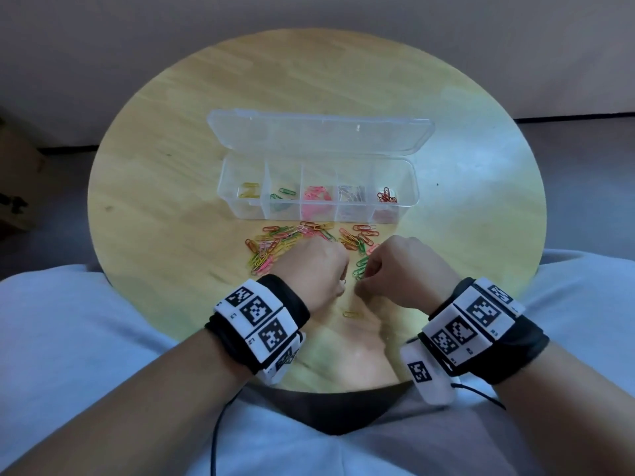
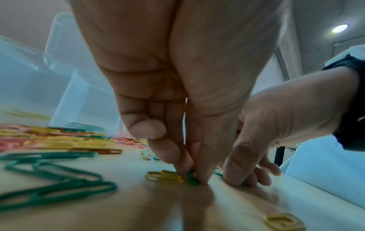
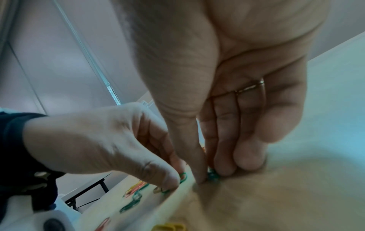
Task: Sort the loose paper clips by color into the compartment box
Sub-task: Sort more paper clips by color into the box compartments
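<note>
The clear compartment box [image 1: 410, 187] lies open mid-table and holds yellow, green, pink, silver and red clips in separate cells. Loose mixed-colour paper clips [image 1: 292, 242] lie scattered in front of it. Both hands are down on the table just near of the pile, fingertips almost meeting. My left hand [image 2: 194, 178] pinches a green paper clip [image 2: 192, 179] between thumb and forefinger, right beside a yellow clip [image 2: 164, 176]. My right hand [image 3: 209, 178] pinches another green paper clip [image 3: 213, 176] against the tabletop. In the head view the knuckles hide both fingertips.
The box lid [image 1: 319, 135] lies flat behind the box. A single yellow clip [image 1: 352, 314] lies between my wrists. Several green clips [image 2: 55, 175] lie left of my left hand. The round wooden table [image 1: 154, 187] ends close to my lap.
</note>
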Action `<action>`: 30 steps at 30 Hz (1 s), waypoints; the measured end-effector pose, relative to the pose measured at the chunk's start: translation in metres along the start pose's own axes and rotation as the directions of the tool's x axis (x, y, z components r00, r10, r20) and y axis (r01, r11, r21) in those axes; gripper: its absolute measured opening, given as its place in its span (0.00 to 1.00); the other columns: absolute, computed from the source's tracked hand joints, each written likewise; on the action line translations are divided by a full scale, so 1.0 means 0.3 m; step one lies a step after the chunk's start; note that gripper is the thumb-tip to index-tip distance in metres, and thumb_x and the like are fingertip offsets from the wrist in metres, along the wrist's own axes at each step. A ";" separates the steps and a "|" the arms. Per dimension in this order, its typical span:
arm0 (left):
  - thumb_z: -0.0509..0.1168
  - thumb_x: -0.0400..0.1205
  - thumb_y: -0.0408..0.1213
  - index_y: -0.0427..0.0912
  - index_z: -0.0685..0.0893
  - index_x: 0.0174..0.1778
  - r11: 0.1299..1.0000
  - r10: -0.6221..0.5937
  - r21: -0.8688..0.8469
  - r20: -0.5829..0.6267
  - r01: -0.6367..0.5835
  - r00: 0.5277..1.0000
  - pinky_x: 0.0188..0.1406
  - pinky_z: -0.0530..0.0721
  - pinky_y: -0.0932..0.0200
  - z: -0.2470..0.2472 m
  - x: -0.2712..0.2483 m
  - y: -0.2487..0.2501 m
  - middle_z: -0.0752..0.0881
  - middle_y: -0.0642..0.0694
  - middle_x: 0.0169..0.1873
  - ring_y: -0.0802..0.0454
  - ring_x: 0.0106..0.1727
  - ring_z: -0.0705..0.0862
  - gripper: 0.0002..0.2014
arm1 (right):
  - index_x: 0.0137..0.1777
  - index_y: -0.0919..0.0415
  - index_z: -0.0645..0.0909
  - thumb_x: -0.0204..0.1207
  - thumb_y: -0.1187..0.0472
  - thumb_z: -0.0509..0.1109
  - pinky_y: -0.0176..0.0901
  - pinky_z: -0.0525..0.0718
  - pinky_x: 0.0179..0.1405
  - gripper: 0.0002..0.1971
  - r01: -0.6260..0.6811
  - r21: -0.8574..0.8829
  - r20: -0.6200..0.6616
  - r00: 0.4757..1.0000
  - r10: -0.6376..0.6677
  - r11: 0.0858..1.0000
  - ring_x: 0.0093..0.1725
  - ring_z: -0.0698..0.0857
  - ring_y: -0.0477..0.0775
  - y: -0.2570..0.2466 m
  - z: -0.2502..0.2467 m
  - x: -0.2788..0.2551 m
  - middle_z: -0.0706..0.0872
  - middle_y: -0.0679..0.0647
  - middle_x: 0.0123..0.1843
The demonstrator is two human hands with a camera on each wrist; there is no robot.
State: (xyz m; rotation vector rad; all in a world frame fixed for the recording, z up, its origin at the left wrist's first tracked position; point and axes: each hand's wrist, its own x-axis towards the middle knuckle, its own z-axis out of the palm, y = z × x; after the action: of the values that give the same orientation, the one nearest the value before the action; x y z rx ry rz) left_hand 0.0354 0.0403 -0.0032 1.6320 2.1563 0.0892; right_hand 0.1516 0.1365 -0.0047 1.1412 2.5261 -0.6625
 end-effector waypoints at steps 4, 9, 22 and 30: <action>0.69 0.75 0.38 0.40 0.87 0.40 0.999 -0.012 -0.042 0.018 0.013 1.000 0.38 0.81 0.55 0.006 -0.007 0.000 0.88 0.45 0.39 0.48 0.43 0.84 0.05 | 0.38 0.54 0.84 0.65 0.50 0.73 0.41 0.75 0.30 0.08 -0.004 -0.099 0.017 1.000 0.005 0.995 0.39 0.84 0.56 0.002 0.000 -0.008 0.85 0.51 0.37; 0.71 0.73 0.34 0.48 0.87 0.37 0.926 -0.101 -0.367 -0.031 0.082 0.994 0.39 0.77 0.64 -0.036 -0.029 -0.079 0.85 0.58 0.33 0.57 0.40 0.83 0.03 | 0.36 0.66 0.80 0.72 0.64 0.68 0.45 0.84 0.30 0.06 -0.033 0.377 0.139 0.990 -0.021 0.925 0.28 0.84 0.52 0.062 -0.042 -0.010 0.86 0.54 0.29; 0.53 0.80 0.28 0.42 0.84 0.34 0.809 -0.221 -0.565 -0.038 0.161 0.975 0.26 0.69 0.62 -0.104 -0.094 -0.183 0.79 0.59 0.19 0.65 0.23 0.74 0.16 | 0.32 0.66 0.79 0.77 0.67 0.58 0.43 0.64 0.26 0.14 -0.156 0.892 0.139 0.988 0.072 0.424 0.26 0.67 0.54 0.072 -0.114 0.045 0.71 0.58 0.28; 0.66 0.78 0.47 0.53 0.84 0.38 0.961 -0.219 -0.202 -0.131 0.191 0.967 0.37 0.73 0.59 -0.083 -0.039 -0.116 0.76 0.61 0.27 0.56 0.36 0.78 0.05 | 0.45 0.47 0.91 0.72 0.57 0.77 0.28 0.66 0.25 0.04 0.136 0.076 -0.068 0.989 -0.131 0.988 0.28 0.73 0.38 0.023 -0.084 0.056 0.74 0.38 0.28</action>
State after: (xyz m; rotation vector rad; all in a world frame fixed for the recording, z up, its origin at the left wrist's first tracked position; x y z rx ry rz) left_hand -0.0029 0.0239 0.0121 1.3262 2.3396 0.3543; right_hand 0.1442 0.1642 0.0074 1.0407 2.6698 -0.7795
